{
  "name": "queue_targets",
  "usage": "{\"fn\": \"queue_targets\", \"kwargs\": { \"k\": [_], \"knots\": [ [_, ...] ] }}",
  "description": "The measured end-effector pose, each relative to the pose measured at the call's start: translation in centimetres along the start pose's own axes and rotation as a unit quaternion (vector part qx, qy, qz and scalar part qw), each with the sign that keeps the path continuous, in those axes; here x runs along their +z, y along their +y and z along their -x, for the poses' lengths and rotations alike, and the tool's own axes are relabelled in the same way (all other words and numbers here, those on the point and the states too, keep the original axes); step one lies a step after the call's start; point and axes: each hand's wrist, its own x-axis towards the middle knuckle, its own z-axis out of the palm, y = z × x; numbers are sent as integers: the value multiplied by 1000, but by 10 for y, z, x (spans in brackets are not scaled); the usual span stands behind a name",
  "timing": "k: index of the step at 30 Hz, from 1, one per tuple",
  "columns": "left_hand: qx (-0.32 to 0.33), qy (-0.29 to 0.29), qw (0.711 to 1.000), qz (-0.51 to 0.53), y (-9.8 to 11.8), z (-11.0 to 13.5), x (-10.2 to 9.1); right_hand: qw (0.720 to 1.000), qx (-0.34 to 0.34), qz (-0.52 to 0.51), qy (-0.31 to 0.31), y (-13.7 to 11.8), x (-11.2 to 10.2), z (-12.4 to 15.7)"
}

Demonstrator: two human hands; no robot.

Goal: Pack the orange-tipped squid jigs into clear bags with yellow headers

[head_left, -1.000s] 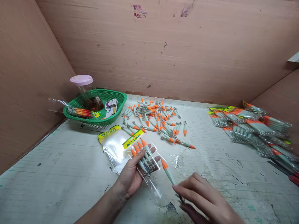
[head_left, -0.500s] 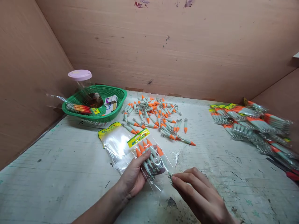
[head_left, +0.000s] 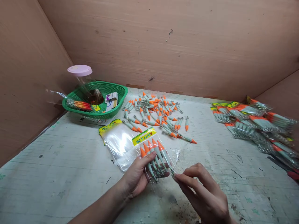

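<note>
My left hand (head_left: 137, 175) is closed around a clear plastic bag with a yellow-and-green "BCT LURE" header (head_left: 144, 137), thumb on top and fingers beneath. Inside it several fishing lures lie side by side, orange tips toward the header and hooks toward me. My right hand (head_left: 203, 188) pinches the hook end of the rightmost fishing lure (head_left: 164, 151), whose orange tip lies within the bag. Left of that bag is a stack of flat clear header bags (head_left: 118, 141). Beyond my hands lies a loose pile of orange-and-pale-green lures (head_left: 158, 113).
At the back left stands a green basket (head_left: 121, 96) holding a pink-lidded clear container (head_left: 79, 71), a small box (head_left: 111, 101) and packed red-yellow lures (head_left: 79, 105). Filled lure packets (head_left: 254, 124) are heaped at right, near a dark tool with red handles (head_left: 293, 175). Wooden walls surround the table.
The lure in my right hand has slid farther into the bag, up beside the others. My right hand has come closer to the bag's lower end. The view has shifted slightly.
</note>
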Motion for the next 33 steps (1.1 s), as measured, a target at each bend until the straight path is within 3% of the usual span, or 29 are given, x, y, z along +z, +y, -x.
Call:
{"fn": "queue_targets", "kwargs": {
  "k": [5, 10, 23, 33],
  "knots": [
    [2, -11, 1000, 6, 0, 0, 1, 999, 29, -3, 26, -2, 4, 0],
    [-3, -12, 1000, -19, -1, 0, 4, 999, 36, -11, 12, -4, 7, -1],
    [18, 38, 998, -42, -6, -1, 7, 999, 28, -32, 0, -7, 12, 8],
    [-6, 31, 997, -70, -14, -4, 1, 998, 38, 1, 45, -3, 18, 20]
  ]
}}
